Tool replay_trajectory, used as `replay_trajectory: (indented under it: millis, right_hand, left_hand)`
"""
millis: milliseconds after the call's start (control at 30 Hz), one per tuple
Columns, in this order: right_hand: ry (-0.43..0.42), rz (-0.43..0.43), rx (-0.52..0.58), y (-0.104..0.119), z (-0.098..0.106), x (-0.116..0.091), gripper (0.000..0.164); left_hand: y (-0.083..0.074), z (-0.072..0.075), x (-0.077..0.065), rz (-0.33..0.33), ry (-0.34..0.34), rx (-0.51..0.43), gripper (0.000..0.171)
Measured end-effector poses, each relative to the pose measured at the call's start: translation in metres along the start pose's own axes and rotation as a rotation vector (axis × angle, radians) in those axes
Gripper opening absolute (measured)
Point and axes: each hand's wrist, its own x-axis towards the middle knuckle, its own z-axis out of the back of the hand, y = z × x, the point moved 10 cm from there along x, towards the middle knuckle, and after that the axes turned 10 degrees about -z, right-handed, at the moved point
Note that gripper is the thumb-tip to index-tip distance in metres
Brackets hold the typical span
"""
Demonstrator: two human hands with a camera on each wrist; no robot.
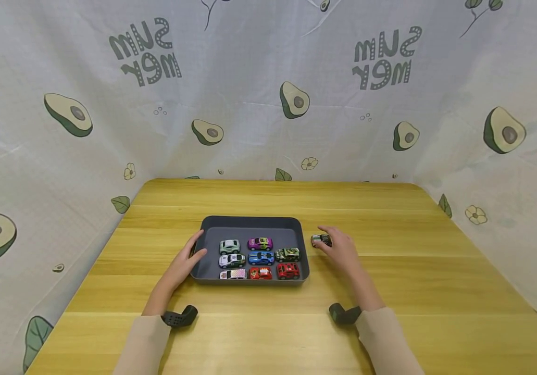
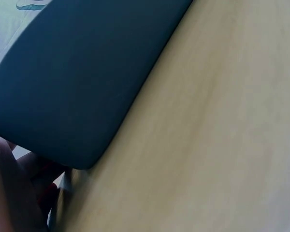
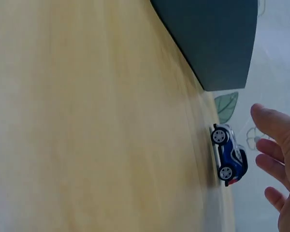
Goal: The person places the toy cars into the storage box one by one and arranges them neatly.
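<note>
A grey tray (image 1: 249, 282) holds several small toy cars, among them a purple one (image 1: 260, 244), a blue one (image 1: 261, 258) and a red one (image 1: 288, 271). At its left side my left hand (image 1: 185, 264) rests on the rim with spread fingers, thumb tip over the edge. In the left wrist view the tray wall (image 2: 82, 82) hides part of those fingers. To the right of the tray, a dark toy car (image 1: 319, 238) stands on the table, bluish in the right wrist view. My right hand (image 3: 285, 154) hovers just over it, thumb and fingers apart around it.
The wooden table (image 1: 268, 333) carries the tray near its middle. A light cloth (image 1: 249, 67) printed with avocados hangs behind the table and along both sides. Each wrist wears a black device, the left one (image 1: 181, 316) close to the table's surface.
</note>
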Motion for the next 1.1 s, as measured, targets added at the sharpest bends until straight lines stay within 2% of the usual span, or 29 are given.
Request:
replay_trajectory:
  millis: [467,800,1100]
  right_hand:
    - [0.072,-0.025,-0.053,-0.022,-0.014,0.010,0.056]
    - [0.092,-0.035,-0.032,-0.028,-0.019,0.014,0.043]
    - [0.128,-0.078,0.034,-0.030,-0.021,0.015,0.040]
  left_hand:
    - [0.002,-0.001,0.000,0.010,0.001,0.000,0.061]
    - [0.001,-0.001,0.000,0.011,0.005,-0.007,0.061]
    - [0.003,0.000,0.000,0.009,-0.001,0.005,0.060]
